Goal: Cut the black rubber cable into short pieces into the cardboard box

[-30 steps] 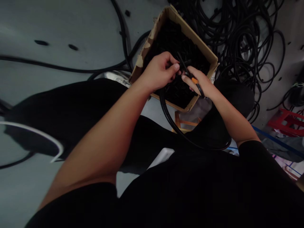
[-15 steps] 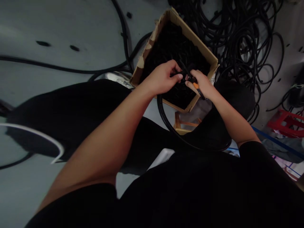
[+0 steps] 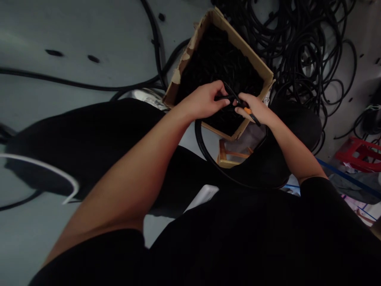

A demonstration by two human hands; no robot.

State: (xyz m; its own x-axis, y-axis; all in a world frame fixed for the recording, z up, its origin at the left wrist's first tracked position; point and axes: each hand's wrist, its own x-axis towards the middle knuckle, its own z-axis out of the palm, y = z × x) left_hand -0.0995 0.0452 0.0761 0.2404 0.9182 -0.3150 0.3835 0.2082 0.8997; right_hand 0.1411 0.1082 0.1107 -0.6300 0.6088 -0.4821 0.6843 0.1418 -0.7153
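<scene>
My left hand (image 3: pixel 208 99) is closed on a black corrugated tube (image 3: pixel 204 145), pinching its end between thumb and fingers. The tube loops down from under that hand and across my lap. My right hand (image 3: pixel 253 107) is wrapped round a slim hand tool with black and orange handles (image 3: pixel 248 111); its exact kind is too dark to make out. The tool's dark front part crosses close to the tube end between my hands; whether they touch I cannot tell. Both hands are above a cardboard box (image 3: pixel 247 43) filled with short black pieces.
Coiled black tubing (image 3: pixel 309 51) lies in a heap beyond the box. More black tubing (image 3: pixel 89 84) runs across the grey floor at the left. A wooden stool (image 3: pixel 228 163) stands below the box, a red plastic stool (image 3: pixel 360 155) at far right. Scattered black pieces (image 3: pixel 93 59) lie on the floor.
Both hands have shifted down slightly over the box. The tool in my right hand has turned a little, and its handle end sticks out further at the lower right.
</scene>
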